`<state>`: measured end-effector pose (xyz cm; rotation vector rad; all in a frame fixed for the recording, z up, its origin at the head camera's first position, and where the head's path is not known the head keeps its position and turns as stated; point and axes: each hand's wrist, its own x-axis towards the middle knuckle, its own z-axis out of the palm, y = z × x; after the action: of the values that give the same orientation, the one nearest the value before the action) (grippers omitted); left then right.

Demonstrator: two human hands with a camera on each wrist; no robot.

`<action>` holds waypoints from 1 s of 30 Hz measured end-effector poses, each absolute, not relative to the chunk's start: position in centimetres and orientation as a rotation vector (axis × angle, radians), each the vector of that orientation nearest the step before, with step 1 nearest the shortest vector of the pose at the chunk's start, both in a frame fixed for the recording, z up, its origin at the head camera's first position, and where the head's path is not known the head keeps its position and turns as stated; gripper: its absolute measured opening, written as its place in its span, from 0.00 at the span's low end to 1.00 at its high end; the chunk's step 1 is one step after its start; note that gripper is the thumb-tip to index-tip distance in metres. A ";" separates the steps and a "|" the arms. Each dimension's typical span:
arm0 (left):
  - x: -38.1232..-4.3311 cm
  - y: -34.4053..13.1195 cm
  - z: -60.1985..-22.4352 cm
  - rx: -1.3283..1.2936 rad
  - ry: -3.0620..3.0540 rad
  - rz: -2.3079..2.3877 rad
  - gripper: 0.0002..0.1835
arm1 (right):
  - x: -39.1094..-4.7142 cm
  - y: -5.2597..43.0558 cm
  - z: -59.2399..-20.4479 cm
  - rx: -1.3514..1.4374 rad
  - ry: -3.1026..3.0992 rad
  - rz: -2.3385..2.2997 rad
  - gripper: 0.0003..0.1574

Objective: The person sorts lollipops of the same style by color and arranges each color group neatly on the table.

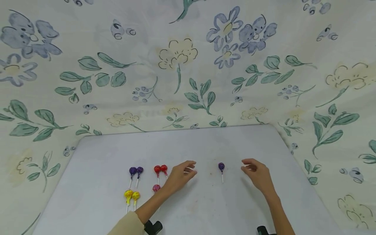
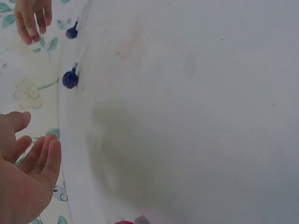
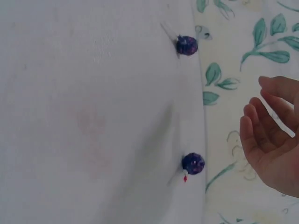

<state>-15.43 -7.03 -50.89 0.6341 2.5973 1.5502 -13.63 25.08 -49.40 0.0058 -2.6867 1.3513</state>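
In the head view a purple lollipop [image 1: 221, 166] lies between my two hands, stick toward me, touched by neither. My left hand [image 1: 180, 176] hovers left of it, fingers loosely bent and holding nothing. To the right is my right hand [image 1: 258, 176], also bare, with its fingers relaxed. Both wrist views show two purple lollipops: an upper one [image 2: 72, 31] and a lower one [image 2: 70, 78] in the left, an upper one [image 3: 187, 45] and a lower one [image 3: 193, 163] in the right. My left forearm partly covers a pink lollipop [image 1: 156, 188].
On the white table [image 1: 97, 156], left of my left arm, lie a pair of purple lollipops [image 1: 133, 171], a yellow pair [image 1: 128, 194] and a red pair [image 1: 157, 169]. A flowered cloth [image 1: 176, 81] rises behind the table. Black wrist mounts [image 1: 153, 227] show at the bottom.
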 end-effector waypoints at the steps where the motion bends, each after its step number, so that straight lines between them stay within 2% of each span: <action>1: -15.6 -6.9 -50.9 0.636 2.589 1.552 0.19 | -13.6 25.6 -49.4 -0.014 -2.690 1.339 0.16; 15: -17.1 -4.5 -51.2 0.644 2.471 1.522 0.20 | -14.1 31.3 -49.8 -0.150 -2.793 1.271 0.22; 30: -17.6 -1.5 -51.6 0.570 2.471 1.541 0.24 | -15.4 32.0 -51.1 -0.126 -2.929 1.382 0.27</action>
<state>-17.58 -1.47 -51.62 0.5698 2.4715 1.5408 -15.40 31.98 -51.12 -0.1260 -2.9289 1.3821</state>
